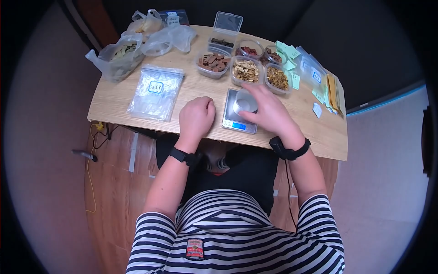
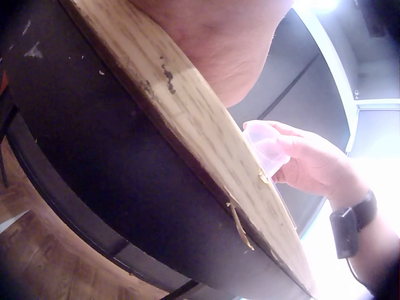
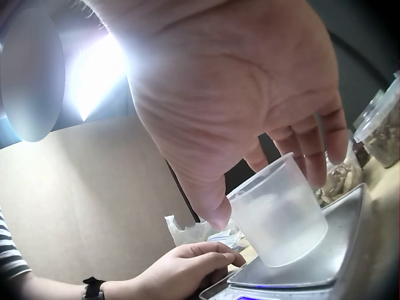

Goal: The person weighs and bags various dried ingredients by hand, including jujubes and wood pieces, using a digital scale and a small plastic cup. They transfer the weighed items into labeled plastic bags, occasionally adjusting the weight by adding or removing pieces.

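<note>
A clear plastic cup (image 1: 244,103) stands on the silver digital scale (image 1: 231,116), whose blue display is lit. My right hand (image 1: 269,109) reaches over the cup from the right and holds it near the rim, thumb on the near side and fingers round the far side. In the right wrist view the cup (image 3: 280,215) looks translucent, with its base on the scale's metal plate (image 3: 337,250). Left of the scale, my left hand (image 1: 195,118) rests on the table with fingers loosely curled and nothing in them; in the left wrist view its fingers are hidden.
Behind the scale stand several tubs, with brown pieces (image 1: 213,63), pale slices (image 1: 246,71) and yellowish bits (image 1: 277,78) among them. Zip bags (image 1: 156,93) lie at left, near a white plastic bag (image 1: 114,61). Green labels (image 1: 289,57) and brown envelopes (image 1: 334,93) lie at right.
</note>
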A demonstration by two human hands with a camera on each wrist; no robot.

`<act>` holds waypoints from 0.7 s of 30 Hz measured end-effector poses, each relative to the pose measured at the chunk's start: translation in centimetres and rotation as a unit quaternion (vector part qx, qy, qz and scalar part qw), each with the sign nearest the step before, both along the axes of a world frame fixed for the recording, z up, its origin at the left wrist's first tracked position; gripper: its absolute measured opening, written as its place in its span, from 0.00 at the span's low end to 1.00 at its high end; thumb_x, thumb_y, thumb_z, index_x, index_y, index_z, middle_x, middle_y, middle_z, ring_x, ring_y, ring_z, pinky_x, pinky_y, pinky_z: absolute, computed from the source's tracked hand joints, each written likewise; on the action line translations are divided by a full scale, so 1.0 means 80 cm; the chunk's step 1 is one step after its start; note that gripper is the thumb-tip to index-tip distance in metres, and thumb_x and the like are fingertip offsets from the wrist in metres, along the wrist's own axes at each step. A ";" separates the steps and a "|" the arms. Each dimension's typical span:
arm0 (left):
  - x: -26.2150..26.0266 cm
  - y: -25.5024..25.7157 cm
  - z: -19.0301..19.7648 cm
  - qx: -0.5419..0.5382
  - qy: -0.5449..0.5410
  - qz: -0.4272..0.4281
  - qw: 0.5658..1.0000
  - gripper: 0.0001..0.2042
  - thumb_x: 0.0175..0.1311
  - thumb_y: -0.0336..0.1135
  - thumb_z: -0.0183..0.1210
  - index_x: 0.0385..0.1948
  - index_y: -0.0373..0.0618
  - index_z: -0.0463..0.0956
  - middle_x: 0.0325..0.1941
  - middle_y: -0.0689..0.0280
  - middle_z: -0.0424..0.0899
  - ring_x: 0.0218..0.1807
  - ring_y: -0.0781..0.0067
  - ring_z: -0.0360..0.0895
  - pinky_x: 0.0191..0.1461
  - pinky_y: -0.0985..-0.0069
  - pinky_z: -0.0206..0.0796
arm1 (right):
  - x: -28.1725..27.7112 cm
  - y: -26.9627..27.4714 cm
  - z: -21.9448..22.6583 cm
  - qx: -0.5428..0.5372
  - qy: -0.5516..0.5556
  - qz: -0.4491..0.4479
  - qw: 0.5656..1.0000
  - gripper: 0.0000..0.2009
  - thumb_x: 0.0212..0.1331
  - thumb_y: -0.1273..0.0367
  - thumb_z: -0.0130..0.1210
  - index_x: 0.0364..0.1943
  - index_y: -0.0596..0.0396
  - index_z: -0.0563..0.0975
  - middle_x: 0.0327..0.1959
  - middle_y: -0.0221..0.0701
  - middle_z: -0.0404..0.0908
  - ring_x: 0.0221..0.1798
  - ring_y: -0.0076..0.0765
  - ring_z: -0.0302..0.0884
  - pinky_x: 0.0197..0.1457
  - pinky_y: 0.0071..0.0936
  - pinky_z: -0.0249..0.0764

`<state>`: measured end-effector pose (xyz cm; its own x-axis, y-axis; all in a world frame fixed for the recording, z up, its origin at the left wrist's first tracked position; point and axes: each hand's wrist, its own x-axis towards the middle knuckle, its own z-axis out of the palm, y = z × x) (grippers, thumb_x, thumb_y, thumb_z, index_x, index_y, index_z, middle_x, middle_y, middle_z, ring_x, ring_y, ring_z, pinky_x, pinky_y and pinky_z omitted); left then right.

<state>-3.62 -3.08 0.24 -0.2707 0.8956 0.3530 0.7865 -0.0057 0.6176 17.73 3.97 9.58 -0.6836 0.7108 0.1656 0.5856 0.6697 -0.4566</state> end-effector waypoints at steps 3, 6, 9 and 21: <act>0.000 0.000 -0.001 0.011 0.000 -0.001 1.000 0.10 0.66 0.38 0.55 0.34 0.44 0.84 0.33 0.56 0.86 0.39 0.49 0.82 0.43 0.57 0.73 | 0.006 -0.005 0.000 -0.013 0.014 -0.030 0.999 0.37 0.52 0.55 0.68 0.68 0.51 0.70 0.59 0.46 0.76 0.62 0.50 0.76 0.65 0.40 0.73; -0.001 0.000 -0.002 0.001 0.004 -0.002 1.000 0.10 0.66 0.38 0.55 0.33 0.44 0.84 0.33 0.56 0.86 0.39 0.49 0.82 0.43 0.57 0.73 | 0.020 -0.011 -0.012 -0.043 0.098 -0.105 0.989 0.32 0.58 0.56 0.66 0.64 0.55 0.72 0.54 0.45 0.78 0.55 0.47 0.80 0.58 0.38 0.76; 0.000 0.000 0.000 -0.002 -0.003 -0.001 1.000 0.10 0.66 0.38 0.55 0.33 0.44 0.84 0.33 0.56 0.86 0.39 0.50 0.82 0.43 0.57 0.73 | 0.045 -0.010 -0.055 -0.083 0.195 -0.215 0.953 0.20 0.63 0.60 0.62 0.52 0.59 0.78 0.42 0.42 0.81 0.44 0.41 0.81 0.49 0.37 0.76; 0.002 0.001 0.000 0.002 0.008 -0.009 1.000 0.10 0.67 0.38 0.56 0.34 0.43 0.84 0.33 0.57 0.85 0.37 0.51 0.82 0.42 0.60 0.73 | 0.054 -0.046 -0.121 0.090 0.124 -0.253 0.955 0.10 0.62 0.68 0.58 0.24 0.56 0.77 0.25 0.37 0.76 0.31 0.48 0.74 0.37 0.44 0.70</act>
<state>-3.44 -3.02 0.25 -0.2485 0.8988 0.3611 0.7963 -0.0227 0.6045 22.02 0.28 -0.12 -0.1829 0.8845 0.4292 0.7440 0.4099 -0.5277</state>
